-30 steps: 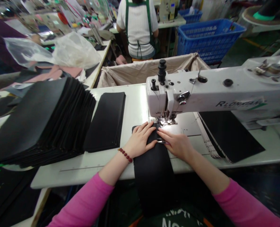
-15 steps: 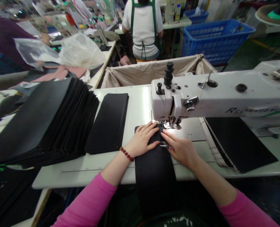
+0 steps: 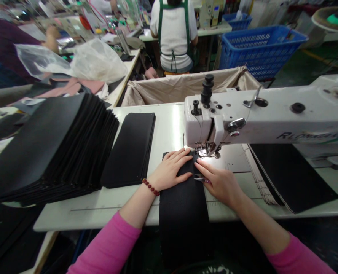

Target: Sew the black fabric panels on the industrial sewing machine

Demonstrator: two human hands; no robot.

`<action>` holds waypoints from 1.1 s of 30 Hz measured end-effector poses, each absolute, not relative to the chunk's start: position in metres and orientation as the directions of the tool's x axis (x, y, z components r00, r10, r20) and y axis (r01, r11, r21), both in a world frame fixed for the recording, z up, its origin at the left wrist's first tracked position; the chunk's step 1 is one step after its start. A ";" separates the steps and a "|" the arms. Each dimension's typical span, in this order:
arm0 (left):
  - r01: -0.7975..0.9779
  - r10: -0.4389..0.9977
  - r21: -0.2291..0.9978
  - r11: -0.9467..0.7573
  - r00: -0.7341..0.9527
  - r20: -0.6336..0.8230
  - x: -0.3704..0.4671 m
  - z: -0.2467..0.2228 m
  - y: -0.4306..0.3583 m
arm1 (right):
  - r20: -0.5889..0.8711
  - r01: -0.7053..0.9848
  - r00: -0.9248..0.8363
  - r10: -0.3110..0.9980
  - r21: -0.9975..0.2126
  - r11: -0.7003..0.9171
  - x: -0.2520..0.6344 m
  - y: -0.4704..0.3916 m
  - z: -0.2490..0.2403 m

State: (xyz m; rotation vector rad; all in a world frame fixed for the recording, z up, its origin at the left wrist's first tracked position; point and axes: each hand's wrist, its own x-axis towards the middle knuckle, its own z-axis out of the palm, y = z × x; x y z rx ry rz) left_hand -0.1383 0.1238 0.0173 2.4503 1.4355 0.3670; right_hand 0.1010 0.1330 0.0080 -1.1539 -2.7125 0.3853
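A long black panel point(image 3: 183, 213), leather-like, lies under the sewing machine's presser foot point(image 3: 207, 152), its near end hanging over the table's front edge. My left hand point(image 3: 171, 169) rests flat on its far part, fingers spread, fingertips close to the foot. On the panel's right edge, my right hand point(image 3: 220, 182) presses with its fingertips, just in front of the foot. Tucked in that hand are thread snips point(image 3: 199, 178); their blades point left and the grip is mostly hidden by the fingers. The needle tip cannot be made out.
Left of my hands lie a low pile of black panels point(image 3: 130, 148) and a taller stack point(image 3: 57, 140). Stitched black pieces point(image 3: 294, 179) sit right, beneath the machine arm point(image 3: 260, 114). Behind are a cloth-lined bin point(image 3: 157, 89), a blue basket point(image 3: 260, 49) and a seated person point(image 3: 173, 36).
The view has shifted slightly, so the machine appears farther right. Both hands keep nearly the same place on the panel, whose near end sits slightly farther left. A co-worker's hand at upper left has moved.
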 end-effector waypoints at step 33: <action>0.826 0.894 0.347 -0.444 0.435 0.107 -0.134 0.012 0.126 | 0.090 0.682 -0.678 0.730 -0.296 0.669 0.100 0.134 0.002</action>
